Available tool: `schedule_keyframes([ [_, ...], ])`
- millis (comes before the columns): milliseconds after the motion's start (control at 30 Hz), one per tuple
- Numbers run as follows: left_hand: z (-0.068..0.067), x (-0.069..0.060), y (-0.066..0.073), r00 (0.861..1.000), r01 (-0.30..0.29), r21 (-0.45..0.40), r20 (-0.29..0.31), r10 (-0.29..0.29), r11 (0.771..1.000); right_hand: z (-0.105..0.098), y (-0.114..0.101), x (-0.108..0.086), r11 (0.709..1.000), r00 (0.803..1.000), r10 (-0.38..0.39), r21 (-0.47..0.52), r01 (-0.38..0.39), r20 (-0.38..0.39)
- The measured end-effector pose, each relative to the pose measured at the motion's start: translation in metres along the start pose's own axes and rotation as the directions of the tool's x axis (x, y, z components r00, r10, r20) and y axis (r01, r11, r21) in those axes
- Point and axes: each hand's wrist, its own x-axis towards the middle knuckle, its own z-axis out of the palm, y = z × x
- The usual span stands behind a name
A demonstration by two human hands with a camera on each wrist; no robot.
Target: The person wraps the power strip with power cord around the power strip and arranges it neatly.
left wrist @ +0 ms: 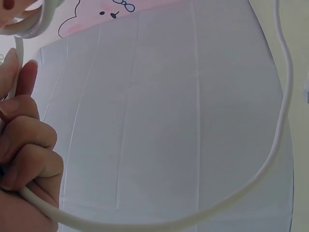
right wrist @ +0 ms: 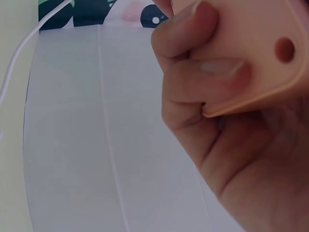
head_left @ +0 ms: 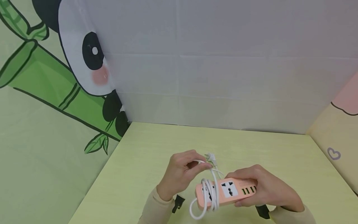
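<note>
In the head view, the right hand [head_left: 271, 188] grips the pink power strip [head_left: 239, 190]; above its cord-wrapped end, the left hand [head_left: 179, 174] pinches the white cord [head_left: 214, 199], seemingly winding or unwinding it. Left wrist: curled fingers [left wrist: 36, 133] hold that cord; the next move probably needs tension. Right wrist: fingers [right wrist: 203, 79] clasp the power strip.

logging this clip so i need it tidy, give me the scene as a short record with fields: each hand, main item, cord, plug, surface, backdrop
left hand: pinches the cord
right hand: grips the power strip by the end with the slots
main item: peach power strip with white socket panels
cord: white cord, wound in several turns around the strip's other end
plug: white plug, just beyond the left fingertips; contact with the table unclear
surface: pale yellow-green table
backdrop: grey wall, cartoon panda at left
</note>
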Motion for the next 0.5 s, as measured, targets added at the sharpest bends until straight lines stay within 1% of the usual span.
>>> schedule_keyframes([
  [100,0.0021,-0.0013,-0.0012,0.998,0.056,-0.03,0.031,-0.055,0.998,-0.0007,-0.0003,-0.0004,1.0,1.0,-0.026,0.011,0.026,-0.008],
  [200,0.0041,-0.0026,-0.0025,0.991,0.122,-0.038,0.063,-0.119,0.992,-0.0013,-0.0002,-0.0008,0.999,0.999,-0.05,0.019,0.051,-0.017],
  [267,0.0051,-0.0028,-0.0025,0.984,0.165,-0.032,0.078,-0.162,0.986,-0.0015,-0.0007,-0.0011,0.998,0.998,-0.052,0.021,0.053,-0.025],
  [333,0.0057,-0.0026,-0.0023,0.975,0.207,-0.025,0.092,-0.204,0.978,-0.001,-0.0001,-0.0014,0.997,0.997,-0.07,0.018,0.07,-0.035],
  [500,0.0063,-0.0022,-0.0024,0.956,0.266,0.007,0.126,-0.265,0.964,-0.0014,0.0024,-0.0029,0.996,0.994,-0.087,0.018,0.089,-0.062],
])
